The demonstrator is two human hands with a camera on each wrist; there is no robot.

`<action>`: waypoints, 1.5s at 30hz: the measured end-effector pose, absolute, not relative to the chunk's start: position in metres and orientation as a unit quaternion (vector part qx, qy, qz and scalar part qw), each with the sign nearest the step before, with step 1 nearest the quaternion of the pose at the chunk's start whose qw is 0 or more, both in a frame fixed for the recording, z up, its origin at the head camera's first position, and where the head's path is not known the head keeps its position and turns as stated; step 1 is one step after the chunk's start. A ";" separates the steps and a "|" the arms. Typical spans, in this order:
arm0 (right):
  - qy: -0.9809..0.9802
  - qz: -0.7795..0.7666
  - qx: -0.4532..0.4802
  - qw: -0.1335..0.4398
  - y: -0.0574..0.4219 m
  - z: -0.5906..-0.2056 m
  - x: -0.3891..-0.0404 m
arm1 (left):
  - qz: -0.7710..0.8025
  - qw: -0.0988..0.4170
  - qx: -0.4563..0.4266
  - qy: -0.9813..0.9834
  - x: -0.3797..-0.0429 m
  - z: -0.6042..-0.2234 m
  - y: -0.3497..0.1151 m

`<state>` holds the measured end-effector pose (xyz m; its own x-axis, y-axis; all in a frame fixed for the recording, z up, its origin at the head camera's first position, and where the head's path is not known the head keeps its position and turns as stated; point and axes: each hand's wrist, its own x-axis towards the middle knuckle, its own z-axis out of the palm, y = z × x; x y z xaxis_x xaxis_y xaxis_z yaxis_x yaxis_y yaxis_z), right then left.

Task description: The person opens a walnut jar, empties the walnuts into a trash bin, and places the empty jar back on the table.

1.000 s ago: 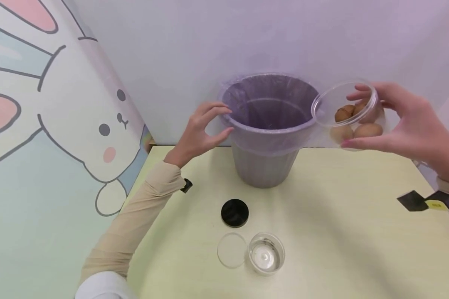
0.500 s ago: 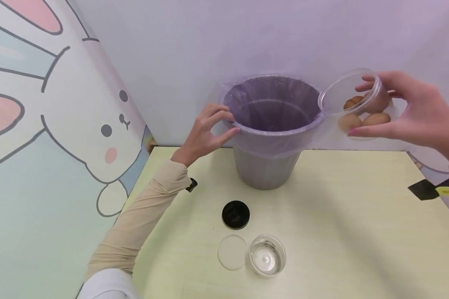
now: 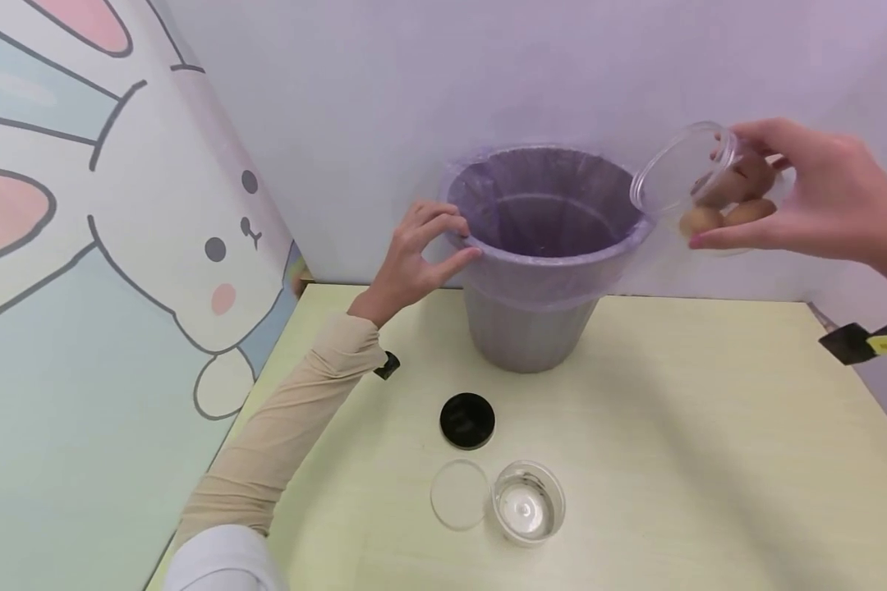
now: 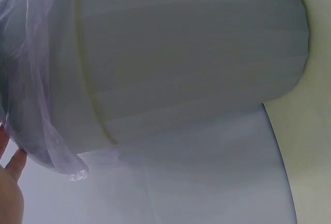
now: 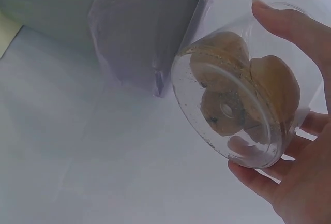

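My right hand (image 3: 831,193) grips a clear plastic jar (image 3: 654,182) from its side, fingers and thumb round it. The jar is tilted with its mouth toward the trash can (image 3: 532,332), a little right of its rim. Inside are several brown, rounded pieces (image 5: 274,87) with creases; their exact kind is unclear. Dark crumbs lie at the jar's bottom. A thin purple bag (image 4: 39,79) lines the grey trash can and folds over its rim. My left hand (image 3: 417,258) holds that rim at its left side, thumb outside and fingers curled over the edge.
On the pale yellow table (image 3: 673,451) lie a round black lid (image 3: 467,421) and a clear disc (image 3: 461,495). Beside the disc stands a small clear tub (image 3: 528,502). A wall (image 3: 384,98) rises close behind the trash can, and a rabbit-painted wall (image 3: 148,205) is at left.
My right hand has raised the jar and tilted it further, and the brown pieces have shifted inside. My left hand has come up to the trash can's rim and taken hold of it.
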<state>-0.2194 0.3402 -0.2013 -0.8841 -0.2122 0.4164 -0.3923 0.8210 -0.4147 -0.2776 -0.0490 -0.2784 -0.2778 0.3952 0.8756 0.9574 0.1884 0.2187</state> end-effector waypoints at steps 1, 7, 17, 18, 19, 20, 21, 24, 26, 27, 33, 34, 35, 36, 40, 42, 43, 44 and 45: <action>-0.940 0.235 0.166 0.181 0.340 -0.201 -0.221 | -0.408 0.345 -0.489 -0.690 -0.277 -0.278 -0.048; -0.949 0.159 0.192 0.192 0.336 -0.195 -0.229 | -0.418 0.344 -0.481 -0.690 -0.281 -0.281 -0.045; -0.942 0.125 0.242 0.199 0.323 -0.192 -0.247 | -0.427 0.335 -0.468 -0.697 -0.279 -0.284 -0.047; -0.941 0.123 0.243 0.198 0.323 -0.193 -0.248 | -0.426 0.335 -0.468 -0.698 -0.279 -0.285 -0.047; -0.941 0.121 0.245 0.200 0.322 -0.193 -0.248 | -0.426 0.335 -0.467 -0.699 -0.279 -0.285 -0.047; -0.941 0.117 0.247 0.202 0.321 -0.193 -0.249 | -0.425 0.335 -0.467 -0.699 -0.279 -0.285 -0.047; -0.941 0.113 0.247 0.202 0.321 -0.193 -0.249 | -0.425 0.336 -0.467 -0.699 -0.279 -0.285 -0.047; -0.937 0.101 0.260 0.209 0.319 -0.194 -0.251 | -0.425 0.338 -0.467 -0.697 -0.280 -0.285 -0.046; -0.931 0.089 0.277 0.219 0.318 -0.194 -0.253 | -0.426 0.337 -0.466 -0.698 -0.280 -0.285 -0.046; -0.926 0.083 0.288 0.228 0.318 -0.195 -0.254 | -0.426 0.337 -0.465 -0.699 -0.280 -0.285 -0.046; -0.898 0.050 0.336 0.279 0.315 -0.196 -0.257 | -0.429 0.328 -0.461 -0.704 -0.278 -0.284 -0.047; -0.897 0.046 0.336 0.282 0.314 -0.196 -0.257 | -0.429 0.326 -0.461 -0.705 -0.278 -0.284 -0.047; -0.899 0.043 0.334 0.281 0.314 -0.196 -0.257 | -0.429 0.324 -0.460 -0.706 -0.278 -0.284 -0.047; -0.900 0.040 0.331 0.280 0.313 -0.196 -0.257 | -0.429 0.322 -0.460 -0.708 -0.278 -0.284 -0.047; -0.907 0.027 0.320 0.273 0.310 -0.196 -0.255 | -0.430 0.320 -0.459 -0.709 -0.278 -0.284 -0.047; -0.908 0.022 0.319 0.272 0.308 -0.196 -0.255 | -0.430 0.320 -0.459 -0.708 -0.278 -0.285 -0.047; -0.907 0.020 0.321 0.272 0.308 -0.197 -0.255 | -0.431 0.321 -0.458 -0.708 -0.278 -0.285 -0.048; -0.907 0.018 0.321 0.271 0.307 -0.197 -0.255 | -0.431 0.321 -0.458 -0.708 -0.277 -0.285 -0.048; -0.907 0.016 0.321 0.272 0.307 -0.197 -0.255 | -0.432 0.320 -0.458 -0.708 -0.277 -0.285 -0.048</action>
